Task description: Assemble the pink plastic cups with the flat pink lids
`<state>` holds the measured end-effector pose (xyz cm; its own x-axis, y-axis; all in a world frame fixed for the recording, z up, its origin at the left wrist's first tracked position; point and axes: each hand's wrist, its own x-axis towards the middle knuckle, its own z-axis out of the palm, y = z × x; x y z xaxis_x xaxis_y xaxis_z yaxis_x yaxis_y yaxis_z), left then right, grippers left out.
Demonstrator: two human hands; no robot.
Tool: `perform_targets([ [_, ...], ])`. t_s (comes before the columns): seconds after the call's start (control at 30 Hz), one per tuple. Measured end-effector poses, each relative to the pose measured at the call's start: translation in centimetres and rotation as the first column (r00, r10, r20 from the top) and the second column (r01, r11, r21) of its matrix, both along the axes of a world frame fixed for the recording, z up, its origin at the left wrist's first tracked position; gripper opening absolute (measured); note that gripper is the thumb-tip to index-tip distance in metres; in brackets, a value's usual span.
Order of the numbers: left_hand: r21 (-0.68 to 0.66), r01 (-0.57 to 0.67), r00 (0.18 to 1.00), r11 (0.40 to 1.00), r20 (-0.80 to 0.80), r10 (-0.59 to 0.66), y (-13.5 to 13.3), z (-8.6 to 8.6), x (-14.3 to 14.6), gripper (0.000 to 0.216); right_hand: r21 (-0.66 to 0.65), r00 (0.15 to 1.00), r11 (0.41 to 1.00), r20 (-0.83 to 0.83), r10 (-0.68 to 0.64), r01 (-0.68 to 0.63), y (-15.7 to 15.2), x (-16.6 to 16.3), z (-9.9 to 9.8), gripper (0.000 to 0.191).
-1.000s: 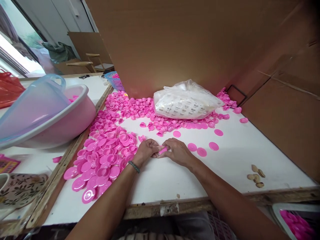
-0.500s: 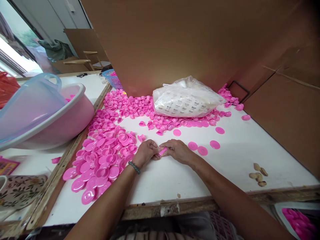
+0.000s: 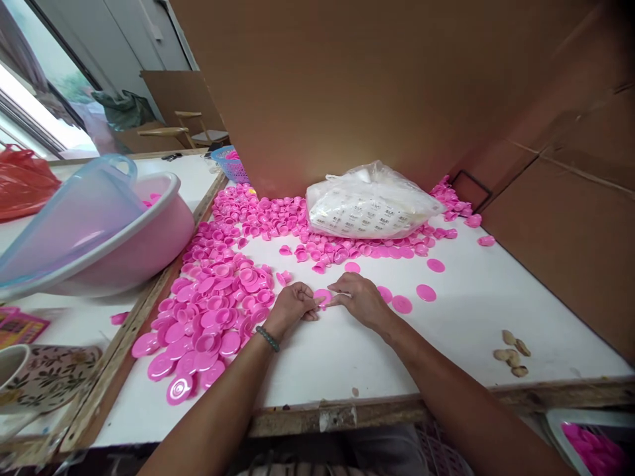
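A small pink plastic saucer is between my hands, just above or on the white tabletop. My left hand pinches its near left edge with the thumb and forefinger; a bead bracelet is on that wrist. At the saucer's right edge, my right hand has its thumb and fingertips on the rim, with a small gap between thumb and forefinger. Several loose pink saucers lie flat to the right of my right hand. Left of my left hand spreads a heap of pink toy cups and saucers.
A clear bag of printed white packets rests at the back among more pink cups, against a tall cardboard sheet. Peanuts lie at right. A pink basin and floral mug stand left beyond a wooden strip.
The saucer, tilted and mostly covered by my fingers before, now shows its round face. My right hand has shifted slightly away from my left, and the view has moved a little.
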<state>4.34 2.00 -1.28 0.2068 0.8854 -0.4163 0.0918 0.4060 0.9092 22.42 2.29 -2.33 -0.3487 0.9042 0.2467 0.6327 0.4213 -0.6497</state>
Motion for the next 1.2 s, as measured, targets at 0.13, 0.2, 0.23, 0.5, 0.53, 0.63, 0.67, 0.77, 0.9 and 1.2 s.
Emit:
perform_targets([
  [0.13,-0.017,-0.02,1.0,1.0,-0.013,0.02,0.1,0.3,0.3,0.034,0.039,0.999,0.998,0.001,0.046,-0.046,0.0,0.0,0.5,0.014],
  [0.2,-0.007,-0.02,0.999,1.0,-0.027,0.019,0.2,0.3,0.4,0.034,0.044,0.997,0.996,0.038,0.071,-0.073,-0.2,-0.3,0.7,0.019],
  [0.23,-0.004,-0.019,0.999,1.0,-0.038,0.019,0.3,0.3,0.4,0.034,0.038,0.994,0.995,0.067,0.088,-0.091,-0.2,-0.4,0.8,0.018],
  [0.5,-0.064,-0.026,0.998,0.998,-0.056,0.023,0.8,0.1,0.3,0.033,-0.041,0.973,0.993,0.199,0.117,-0.111,0.1,-1.3,1.2,0.009],
  [0.53,-0.071,-0.023,0.998,0.997,-0.058,0.019,0.9,0.1,0.3,0.032,-0.044,0.97,0.993,0.214,0.117,-0.11,0.2,-1.3,1.3,0.008],
  [0.63,-0.09,-0.013,0.997,0.996,-0.074,0.007,0.9,0.2,0.3,0.03,-0.063,0.97,0.993,0.22,0.109,-0.097,0.4,-1.5,1.2,0.007],
  [0.67,-0.086,-0.01,0.997,0.996,-0.077,0.004,0.9,0.2,0.3,0.03,-0.072,0.974,0.994,0.206,0.096,-0.083,0.3,-1.6,1.1,0.008],
  [0.77,0.011,-0.007,0.998,1.0,-0.064,0.008,0.5,0.2,0.7,0.028,-0.084,0.987,0.995,0.145,0.073,-0.062,0.0,-1.4,0.8,0.009],
  [0.9,0.204,-0.014,0.994,0.979,-0.107,0.037,0.0,1.5,0.2,0.029,-0.014,0.996,0.999,0.084,0.033,-0.032,0.2,-0.2,0.4,0.022],
  [1.2,0.662,-0.038,0.349,0.748,-0.693,0.631,0.0,8.4,-8.3,0.023,0.118,0.907,0.985,0.387,-0.166,0.13,2.0,1.8,0.7,0.02],
])
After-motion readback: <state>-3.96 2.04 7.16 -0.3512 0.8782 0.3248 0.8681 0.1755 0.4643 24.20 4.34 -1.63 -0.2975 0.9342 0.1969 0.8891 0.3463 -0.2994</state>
